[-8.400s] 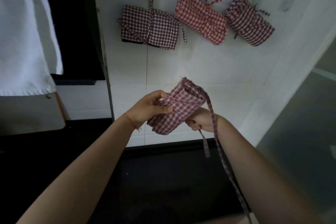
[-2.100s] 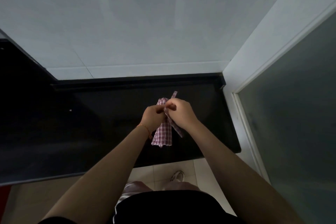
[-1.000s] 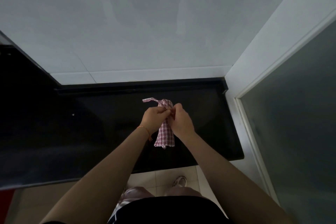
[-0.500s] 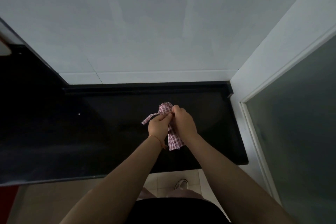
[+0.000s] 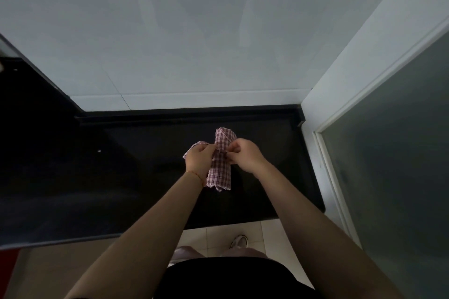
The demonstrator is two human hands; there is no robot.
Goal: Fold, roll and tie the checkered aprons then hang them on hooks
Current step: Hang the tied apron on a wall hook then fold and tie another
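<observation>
Frame centre: my left hand (image 5: 198, 159) and right hand (image 5: 245, 156) flank rolled checkered apron (image 5: 220, 170), both pinching its tie strap (image 5: 194, 147) at mid-roll. Roll lies lengthwise over black desk (image 5: 121, 177). Upper frame: white tiled wall (image 5: 194, 43). Right: frosted glass door (image 5: 393, 153). Bottom: shoe (image 5: 239, 241) on floor.

one rolled checkered apron (image 5: 220, 165), lying above the black countertop (image 5: 121, 177). two hands at the roll: one left hand (image 5: 198, 159) on its left side, one right hand (image 5: 244, 156) on its right. one thin orange wristband (image 5: 195, 175) on the left wrist. one black countertop. one white shoe (image 5: 238, 241) on the tiled floor below the countertop's front edge.
</observation>
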